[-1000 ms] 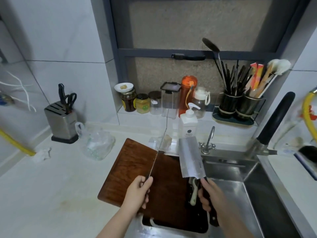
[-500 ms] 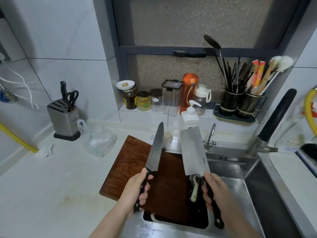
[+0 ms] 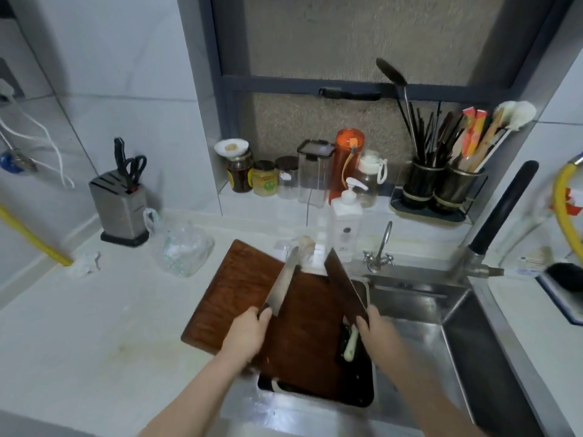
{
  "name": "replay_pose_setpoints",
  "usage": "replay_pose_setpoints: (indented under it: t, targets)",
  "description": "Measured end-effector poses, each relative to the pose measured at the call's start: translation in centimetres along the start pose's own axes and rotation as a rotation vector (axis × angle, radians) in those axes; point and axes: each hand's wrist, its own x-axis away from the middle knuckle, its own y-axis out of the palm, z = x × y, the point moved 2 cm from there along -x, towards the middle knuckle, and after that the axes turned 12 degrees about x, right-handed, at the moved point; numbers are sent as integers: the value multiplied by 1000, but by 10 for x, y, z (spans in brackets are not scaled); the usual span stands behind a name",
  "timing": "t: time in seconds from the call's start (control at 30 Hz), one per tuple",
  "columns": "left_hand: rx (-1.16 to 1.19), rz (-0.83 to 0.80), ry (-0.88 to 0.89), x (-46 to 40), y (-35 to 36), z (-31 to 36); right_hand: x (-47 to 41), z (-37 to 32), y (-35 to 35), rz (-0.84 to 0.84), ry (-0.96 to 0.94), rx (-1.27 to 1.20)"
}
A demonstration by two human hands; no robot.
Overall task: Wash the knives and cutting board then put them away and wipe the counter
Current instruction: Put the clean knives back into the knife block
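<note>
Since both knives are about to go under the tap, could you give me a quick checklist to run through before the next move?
1. Left hand grips the chef's knife by the handle: ok.
2. Right hand grips the cleaver by the handle: ok.
3. Blades apart and pointing away from the person: ok.
4. Cutting board steady, half over the sink: cannot tell.
5. Sink right of the board free for rinsing: ok.
6. Water running from the tap: cannot tell.
</note>
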Motion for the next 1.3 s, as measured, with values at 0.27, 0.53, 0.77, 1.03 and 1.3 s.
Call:
replay_pose_setpoints:
  t: [0.27, 0.53, 0.77, 1.03, 1.3]
  targets:
    - [140, 28, -71, 4, -7, 9, -7, -4, -9, 82, -86, -55]
    - [748, -50, -198, 28, -7, 12, 1, -1, 7, -54, -17, -494]
    - [1170, 42, -239, 48, -9, 4, 6, -28, 1, -348, 1, -1078]
    - [1228, 252, -198, 90, -53, -24, 11, -77, 11, -447, -226, -912]
    - [1247, 354, -112, 106, -133, -57, 33, -173, 27, -565, -334, -825]
